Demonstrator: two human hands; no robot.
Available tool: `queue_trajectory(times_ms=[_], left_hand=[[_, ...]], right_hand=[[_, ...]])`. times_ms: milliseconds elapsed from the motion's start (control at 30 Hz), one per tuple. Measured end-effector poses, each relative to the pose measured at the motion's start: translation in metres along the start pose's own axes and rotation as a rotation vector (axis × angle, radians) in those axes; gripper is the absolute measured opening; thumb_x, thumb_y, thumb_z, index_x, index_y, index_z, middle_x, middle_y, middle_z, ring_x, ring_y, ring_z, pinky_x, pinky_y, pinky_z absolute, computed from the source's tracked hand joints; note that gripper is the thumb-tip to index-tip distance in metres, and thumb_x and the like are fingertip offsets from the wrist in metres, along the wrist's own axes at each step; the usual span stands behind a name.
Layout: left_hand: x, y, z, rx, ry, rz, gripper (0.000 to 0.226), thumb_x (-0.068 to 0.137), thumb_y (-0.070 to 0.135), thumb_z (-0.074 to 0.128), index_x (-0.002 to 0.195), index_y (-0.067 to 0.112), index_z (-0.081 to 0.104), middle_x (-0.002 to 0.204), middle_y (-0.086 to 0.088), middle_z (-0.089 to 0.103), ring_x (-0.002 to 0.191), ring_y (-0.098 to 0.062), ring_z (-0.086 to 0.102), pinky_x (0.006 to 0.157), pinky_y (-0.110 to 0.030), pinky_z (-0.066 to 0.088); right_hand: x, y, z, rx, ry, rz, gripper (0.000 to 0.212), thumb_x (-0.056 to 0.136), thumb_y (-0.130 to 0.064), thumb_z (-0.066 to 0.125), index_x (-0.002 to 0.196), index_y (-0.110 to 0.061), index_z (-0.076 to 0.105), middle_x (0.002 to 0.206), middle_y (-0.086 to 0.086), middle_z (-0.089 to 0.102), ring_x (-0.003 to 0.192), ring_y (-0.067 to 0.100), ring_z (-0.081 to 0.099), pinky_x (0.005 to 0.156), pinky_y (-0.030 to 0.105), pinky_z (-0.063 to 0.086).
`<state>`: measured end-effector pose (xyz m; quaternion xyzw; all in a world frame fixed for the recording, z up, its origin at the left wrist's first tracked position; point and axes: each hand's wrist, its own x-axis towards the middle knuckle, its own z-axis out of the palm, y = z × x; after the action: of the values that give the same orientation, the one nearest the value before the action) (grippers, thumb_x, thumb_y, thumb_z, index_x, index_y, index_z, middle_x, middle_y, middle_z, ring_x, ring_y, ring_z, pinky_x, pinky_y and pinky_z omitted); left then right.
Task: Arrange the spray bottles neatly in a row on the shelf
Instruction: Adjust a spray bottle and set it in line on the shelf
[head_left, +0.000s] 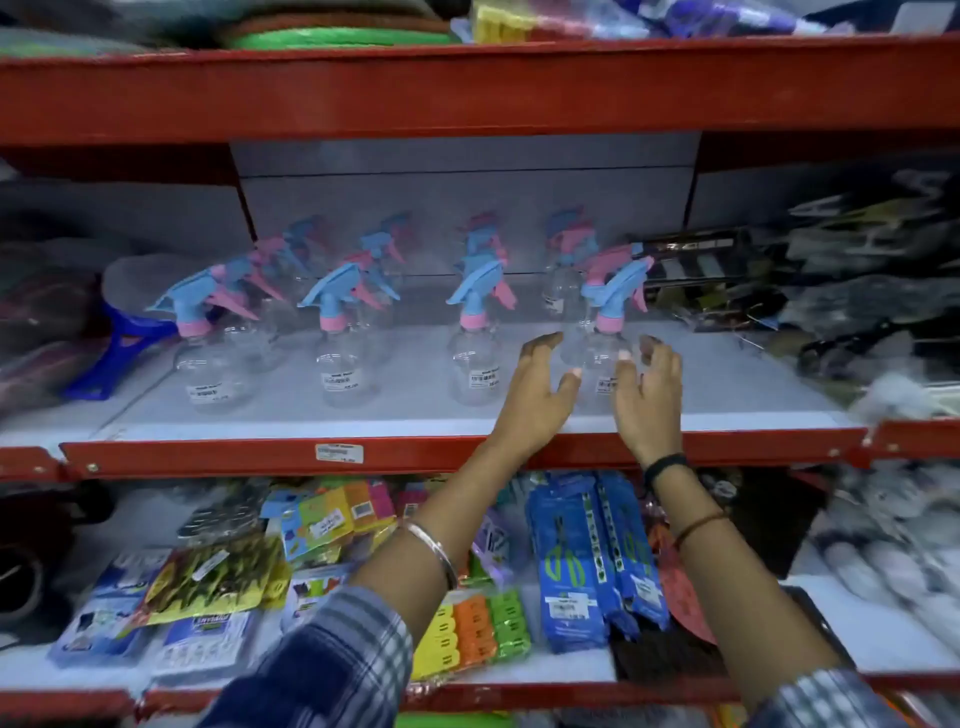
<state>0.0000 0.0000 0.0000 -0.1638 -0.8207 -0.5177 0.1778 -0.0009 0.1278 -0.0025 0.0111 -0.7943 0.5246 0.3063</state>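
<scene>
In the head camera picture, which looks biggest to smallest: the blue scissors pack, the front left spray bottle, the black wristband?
1. Blue scissors pack, but it lies nearer the camera, so that may flatter it.
2. Front left spray bottle, nearly as tall, so their order is unsure.
3. Black wristband, clearly smallest.

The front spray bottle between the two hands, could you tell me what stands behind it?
Behind the front spray bottle stands another clear bottle with a pink trigger head; its lower body is hidden by the front bottle.

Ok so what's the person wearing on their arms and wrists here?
Both forearms are bare below rolled checked sleeves in blue, grey and white. The left hand has a plain silver bangle at its wrist; the right hand has a black band and a thin brown thread.
</scene>
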Motion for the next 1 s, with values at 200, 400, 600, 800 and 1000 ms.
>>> queue_trajectory(times_ms=[200, 400, 600, 800, 1000], left_hand=[[0.038, 0.001, 0.016, 0.031, -0.183, -0.189, 0.061, 0.088, 0.02, 0.056, 0.141, 0.014, 0.027, 0.147, -0.012, 0.033, 0.126, -0.018, 0.037, 0.091, -0.013, 0.027], [0.04, 0.007, 0.018, -0.021, -0.21, -0.168, 0.057, 0.087, 0.02, 0.06, 0.138, 0.02, 0.036, 0.133, -0.015, 0.047, 0.116, -0.026, 0.051, 0.091, -0.029, 0.042], [0.017, 0.022, 0.017, 0.028, -0.248, -0.081, 0.056, 0.087, 0.023, 0.058, 0.138, 0.023, 0.036, 0.125, -0.01, 0.049, 0.114, -0.027, 0.053, 0.091, -0.032, 0.045], [-0.001, 0.024, 0.019, 0.065, -0.265, -0.055, 0.055, 0.087, 0.023, 0.057, 0.137, 0.024, 0.034, 0.131, -0.016, 0.046, 0.115, -0.03, 0.052, 0.086, -0.031, 0.043], [-0.005, 0.024, 0.02, 0.073, -0.245, -0.069, 0.054, 0.088, 0.022, 0.056, 0.137, 0.026, 0.032, 0.131, -0.016, 0.045, 0.115, -0.029, 0.051, 0.088, -0.032, 0.043]], right_hand=[[0.033, 0.019, -0.005, 0.01, -0.271, 0.223, 0.041, 0.093, -0.033, 0.04, 0.128, -0.013, 0.042, 0.132, 0.015, 0.052, 0.116, 0.029, 0.049, 0.084, 0.027, 0.033], [0.039, 0.023, -0.017, 0.056, -0.289, 0.218, 0.043, 0.09, -0.036, 0.046, 0.124, -0.01, 0.048, 0.118, 0.01, 0.058, 0.103, 0.021, 0.051, 0.084, 0.028, 0.037], [0.023, 0.024, -0.04, 0.072, -0.313, 0.166, 0.038, 0.089, -0.038, 0.049, 0.117, -0.012, 0.052, 0.106, 0.002, 0.058, 0.098, 0.019, 0.055, 0.083, 0.032, 0.043], [0.009, 0.026, -0.052, 0.051, -0.33, 0.143, 0.027, 0.087, -0.039, 0.053, 0.105, -0.019, 0.052, 0.09, -0.011, 0.057, 0.082, 0.002, 0.055, 0.067, 0.018, 0.041], [0.005, 0.02, -0.053, 0.0, -0.329, 0.127, 0.031, 0.088, -0.039, 0.053, 0.109, -0.017, 0.054, 0.098, -0.003, 0.059, 0.086, 0.011, 0.056, 0.073, 0.024, 0.041]])
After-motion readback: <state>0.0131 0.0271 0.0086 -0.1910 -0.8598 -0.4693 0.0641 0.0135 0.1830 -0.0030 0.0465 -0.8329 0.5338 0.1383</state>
